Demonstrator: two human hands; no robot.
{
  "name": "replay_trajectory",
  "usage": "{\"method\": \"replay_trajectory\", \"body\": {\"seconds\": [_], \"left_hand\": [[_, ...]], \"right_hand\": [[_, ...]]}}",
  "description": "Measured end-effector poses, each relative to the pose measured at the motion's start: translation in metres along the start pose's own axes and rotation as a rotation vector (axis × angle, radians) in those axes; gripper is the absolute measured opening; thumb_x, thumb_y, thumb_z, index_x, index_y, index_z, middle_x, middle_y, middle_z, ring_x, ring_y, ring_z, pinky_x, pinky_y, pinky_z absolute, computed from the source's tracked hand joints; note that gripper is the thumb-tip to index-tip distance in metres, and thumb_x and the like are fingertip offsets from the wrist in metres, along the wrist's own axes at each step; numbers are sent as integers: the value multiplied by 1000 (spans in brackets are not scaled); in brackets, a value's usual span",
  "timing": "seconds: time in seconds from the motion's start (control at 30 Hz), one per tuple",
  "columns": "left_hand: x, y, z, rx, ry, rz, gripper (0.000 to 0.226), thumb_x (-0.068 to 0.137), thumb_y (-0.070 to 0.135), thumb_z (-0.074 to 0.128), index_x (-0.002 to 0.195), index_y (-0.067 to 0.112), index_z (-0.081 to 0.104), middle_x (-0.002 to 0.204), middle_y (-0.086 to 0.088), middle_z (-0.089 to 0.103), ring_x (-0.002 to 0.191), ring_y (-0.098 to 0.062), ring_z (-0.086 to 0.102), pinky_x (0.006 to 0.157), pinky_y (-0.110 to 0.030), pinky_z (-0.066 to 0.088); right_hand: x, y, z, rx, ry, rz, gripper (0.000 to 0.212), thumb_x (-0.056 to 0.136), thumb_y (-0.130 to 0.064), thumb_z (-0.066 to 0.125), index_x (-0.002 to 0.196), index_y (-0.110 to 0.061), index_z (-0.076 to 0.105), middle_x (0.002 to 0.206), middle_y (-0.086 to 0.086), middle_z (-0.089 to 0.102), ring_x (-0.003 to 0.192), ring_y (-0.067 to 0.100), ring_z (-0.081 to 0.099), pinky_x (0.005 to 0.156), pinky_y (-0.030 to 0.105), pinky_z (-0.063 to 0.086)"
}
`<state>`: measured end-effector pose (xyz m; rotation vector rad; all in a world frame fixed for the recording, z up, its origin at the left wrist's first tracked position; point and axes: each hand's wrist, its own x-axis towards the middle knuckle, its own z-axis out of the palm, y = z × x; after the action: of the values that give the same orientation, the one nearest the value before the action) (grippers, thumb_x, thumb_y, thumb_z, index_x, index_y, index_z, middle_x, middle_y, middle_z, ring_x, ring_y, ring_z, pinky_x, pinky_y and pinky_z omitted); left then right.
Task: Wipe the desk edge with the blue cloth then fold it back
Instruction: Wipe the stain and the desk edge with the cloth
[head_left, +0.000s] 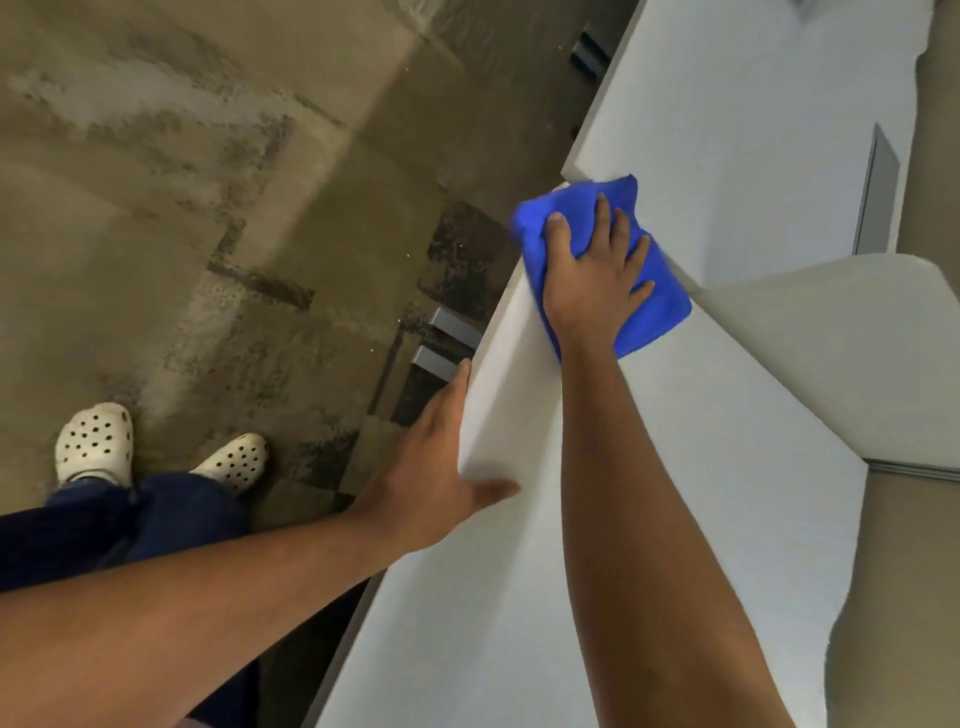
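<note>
A blue cloth (660, 306) lies bunched on the white desk (649, 467), draped over its left edge near a seam between two desk sections. My right hand (592, 275) presses flat on top of the cloth, fingers spread, thumb over the part hanging at the edge. My left hand (436, 467) rests against the desk edge (488, 410) nearer to me, fingers down the side face and thumb on the top surface. It holds nothing.
A low white partition (831, 353) rises from the desk to the right of the cloth. Metal desk legs (447, 343) show under the edge. My feet in white clogs (93, 441) stand on the stained brown floor (208, 208) at the left.
</note>
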<state>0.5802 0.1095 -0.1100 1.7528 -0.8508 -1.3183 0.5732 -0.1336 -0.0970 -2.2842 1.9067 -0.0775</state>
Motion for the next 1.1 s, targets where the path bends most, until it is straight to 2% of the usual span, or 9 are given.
{"method": "replay_trajectory", "body": {"seconds": [0.17,0.3,0.4,0.5,0.57,0.63,0.77,0.97,1.1], "left_hand": [[-1,-2,0,-73,33,47,130,75,51,88,164,32,-5,172,11,14,154,-13,26,116,-29,29],[0,2,-2,-142,26,71,126,73,35,94,165,28,8,168,9,29,149,-14,36,120,-40,38],[-4,1,1,-116,47,19,127,76,42,90,164,32,-1,169,7,25,148,-18,38,112,-34,40],[-10,-3,10,-69,70,25,120,83,57,78,162,40,-11,173,10,14,152,-21,32,113,-40,38],[-11,-7,13,-52,94,53,118,84,63,73,160,43,-14,173,16,6,155,-20,27,115,-40,36],[-8,-10,14,-49,112,61,119,82,64,74,162,41,-11,173,16,6,155,-18,26,115,-37,33],[-5,-9,15,-67,113,59,119,80,63,76,163,38,-6,172,12,15,152,-20,33,116,-41,39],[-6,-11,15,-87,106,80,113,85,62,72,160,43,-9,166,13,23,132,-8,41,107,-42,49],[-4,-18,18,-79,110,131,112,85,64,70,161,38,-8,168,14,17,145,-14,33,114,-37,39]], "right_hand": [[-53,10,7,-3,-1,-201,59,108,-53,24,164,-38,14,174,-11,12,162,26,3,128,60,4],[-117,64,-1,61,-54,-368,56,108,-55,23,161,-48,11,173,-15,14,162,17,2,131,50,1],[-115,114,-15,127,-80,-326,54,108,-51,32,159,-53,13,173,-15,17,162,13,5,131,48,3],[-63,136,-30,98,1,-88,58,109,-45,38,163,-32,23,172,-10,21,161,18,11,129,54,10],[-25,125,-31,86,24,48,63,109,-48,39,165,-24,22,172,-8,22,161,20,12,127,57,11],[-1,102,-26,67,34,63,66,107,-52,37,164,-22,23,172,-5,24,160,22,14,127,58,11],[15,50,-11,28,64,-125,62,106,-53,36,157,-18,38,163,2,42,153,25,32,126,54,18],[41,-14,-7,-26,50,-289,54,105,-54,32,126,-14,62,124,10,69,115,34,62,106,50,45],[37,-41,-4,-19,24,-442,43,101,-49,41,102,-14,67,104,6,72,99,30,66,96,50,51]]}}
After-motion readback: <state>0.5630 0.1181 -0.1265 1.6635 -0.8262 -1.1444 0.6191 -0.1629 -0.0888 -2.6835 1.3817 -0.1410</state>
